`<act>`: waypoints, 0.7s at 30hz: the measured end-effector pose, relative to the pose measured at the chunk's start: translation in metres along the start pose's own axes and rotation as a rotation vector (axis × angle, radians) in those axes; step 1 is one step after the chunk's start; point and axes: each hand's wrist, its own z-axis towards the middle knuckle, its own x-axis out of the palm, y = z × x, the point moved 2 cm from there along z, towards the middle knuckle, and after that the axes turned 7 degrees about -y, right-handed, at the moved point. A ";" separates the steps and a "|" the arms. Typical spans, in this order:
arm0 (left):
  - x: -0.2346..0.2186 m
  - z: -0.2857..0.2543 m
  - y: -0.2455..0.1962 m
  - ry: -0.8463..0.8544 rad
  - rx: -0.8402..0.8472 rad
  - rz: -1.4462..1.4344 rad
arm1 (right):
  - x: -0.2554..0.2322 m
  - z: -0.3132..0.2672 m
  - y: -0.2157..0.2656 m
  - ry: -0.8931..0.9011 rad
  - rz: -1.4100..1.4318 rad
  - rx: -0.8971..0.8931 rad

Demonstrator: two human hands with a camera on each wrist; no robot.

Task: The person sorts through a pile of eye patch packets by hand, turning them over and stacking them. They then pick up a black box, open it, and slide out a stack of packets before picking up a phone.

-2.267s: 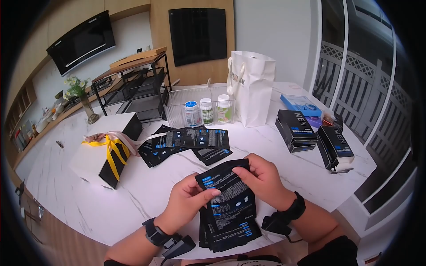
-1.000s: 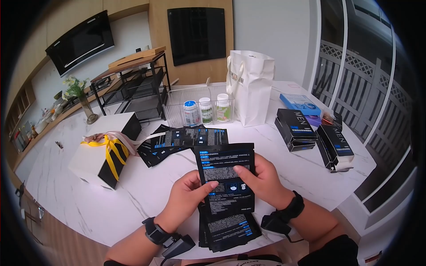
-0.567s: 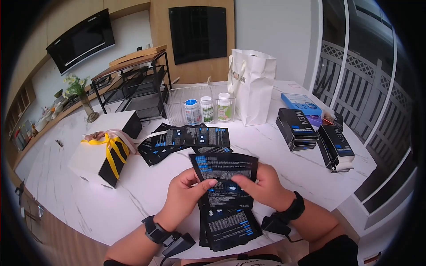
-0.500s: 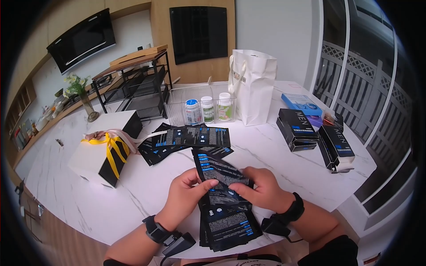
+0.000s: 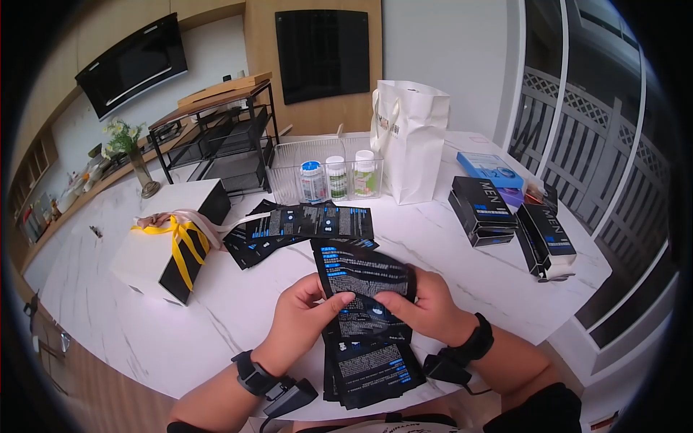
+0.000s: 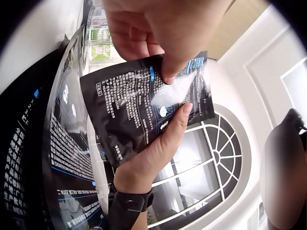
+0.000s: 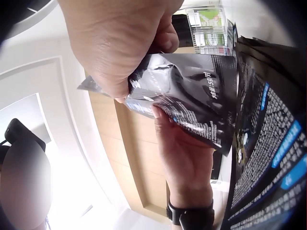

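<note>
Both hands hold one black foil sachet (image 5: 357, 278) printed with white and blue text, in front of the body. My left hand (image 5: 299, 314) pinches its left edge, thumb on the printed face and fingers behind. On the right edge my right hand (image 5: 431, 307) grips it the same way, and the upper right part bends under that grip. Both wrist views show the sachet creased and shiny between the two thumbs. Beneath it, at the table's near edge, lies a stack of similar sachets (image 5: 372, 372). Another spread of sachets (image 5: 310, 222) lies farther back.
A white-and-black box (image 5: 155, 252) with yellow ribbon stands at left. Behind are a clear bin (image 5: 285, 173) with bottles (image 5: 337, 180) and a white paper bag (image 5: 415, 144). Black cartons (image 5: 484, 213) and a blue box (image 5: 489, 171) lie at right on the marble-patterned table (image 5: 253, 346).
The held sachet was raised flat and upright, then lowered. Its upper right corner was folded down by the right hand and has partly sprung back. The left hand keeps its grip.
</note>
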 end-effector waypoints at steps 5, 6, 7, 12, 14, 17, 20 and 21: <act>0.003 0.000 -0.009 -0.047 0.014 -0.073 | 0.002 0.004 -0.005 -0.025 0.274 0.030; 0.002 0.000 -0.010 -0.047 0.024 -0.075 | 0.003 0.004 -0.007 -0.001 0.202 0.080; 0.001 0.000 -0.010 -0.047 0.035 -0.078 | 0.003 0.004 -0.008 0.023 0.130 0.129; -0.001 0.001 -0.006 -0.023 -0.027 -0.051 | 0.002 0.006 -0.011 -0.055 0.049 0.082; -0.001 0.004 0.002 -0.004 -0.083 0.013 | 0.002 0.008 -0.010 -0.132 0.128 0.117; -0.004 0.004 0.008 0.009 -0.075 0.046 | 0.001 0.005 -0.013 -0.071 0.165 0.118; -0.003 0.004 0.008 -0.030 -0.059 0.054 | 0.000 0.004 -0.006 -0.009 0.081 0.030; -0.002 0.003 0.006 -0.030 -0.058 0.054 | 0.000 0.004 -0.007 -0.010 0.081 0.029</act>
